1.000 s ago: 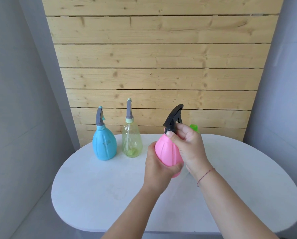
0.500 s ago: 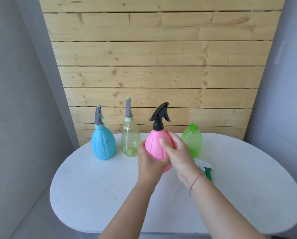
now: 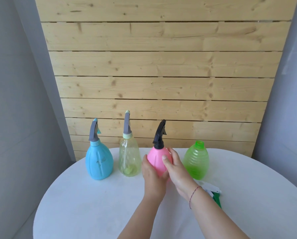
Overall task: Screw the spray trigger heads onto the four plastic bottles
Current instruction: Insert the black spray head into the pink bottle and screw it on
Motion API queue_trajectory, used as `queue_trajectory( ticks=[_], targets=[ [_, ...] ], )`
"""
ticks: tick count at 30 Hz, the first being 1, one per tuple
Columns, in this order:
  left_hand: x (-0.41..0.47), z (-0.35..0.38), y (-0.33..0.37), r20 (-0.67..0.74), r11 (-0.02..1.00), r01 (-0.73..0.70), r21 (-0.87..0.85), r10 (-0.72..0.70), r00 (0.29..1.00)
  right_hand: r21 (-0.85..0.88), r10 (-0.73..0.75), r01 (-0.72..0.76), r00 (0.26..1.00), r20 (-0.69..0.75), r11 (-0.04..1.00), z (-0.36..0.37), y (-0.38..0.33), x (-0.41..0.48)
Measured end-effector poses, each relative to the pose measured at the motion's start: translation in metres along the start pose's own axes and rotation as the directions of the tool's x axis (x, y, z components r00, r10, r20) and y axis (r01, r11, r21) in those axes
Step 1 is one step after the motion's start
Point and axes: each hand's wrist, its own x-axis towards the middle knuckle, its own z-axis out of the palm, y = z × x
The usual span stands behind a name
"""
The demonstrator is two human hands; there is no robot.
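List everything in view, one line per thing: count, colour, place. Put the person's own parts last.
blue bottle: 1, blue with grey trigger head, far left of the row.
clear bottle: 1, yellowish clear with grey head, second from left.
pink bottle: 1, pink with black head, third, between both hands.
green bottle: 1, translucent green, no head, far right.
loose trigger head: 1, white and green, lying in front of the green bottle.
table: 1, white, rounded.
plank wall: 1, pale wood, behind.
left hand: on the pink bottle.
right hand: on the pink bottle; thread bracelet at wrist.

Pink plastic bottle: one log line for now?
pink plastic bottle: black trigger head on | both hands gripping | green ribbed bottle: uncapped
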Motion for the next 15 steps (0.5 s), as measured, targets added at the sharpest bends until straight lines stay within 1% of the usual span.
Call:
queue_trajectory(
  ticks=[4,10,15],
  targets=[
    [0.011,0.004,-0.005,-0.005,0.996,-0.037,0.082,0.038,0.999,0.058,0.006,-0.006,1.0,0.002,0.998,-0.002,0.011,0.014],
    [0.016,0.007,-0.008,-0.015,0.993,-0.018,0.12,0.02,1.0,0.047,-0.003,0.001,1.0,0.029,0.999,-0.001,0.013,0.024],
    [0.012,0.006,-0.01,-0.021,0.987,-0.019,0.16,0.023,1.0,0.058,0.055,-0.058,0.998,0.044,0.997,0.0,0.015,0.022]
  ],
)
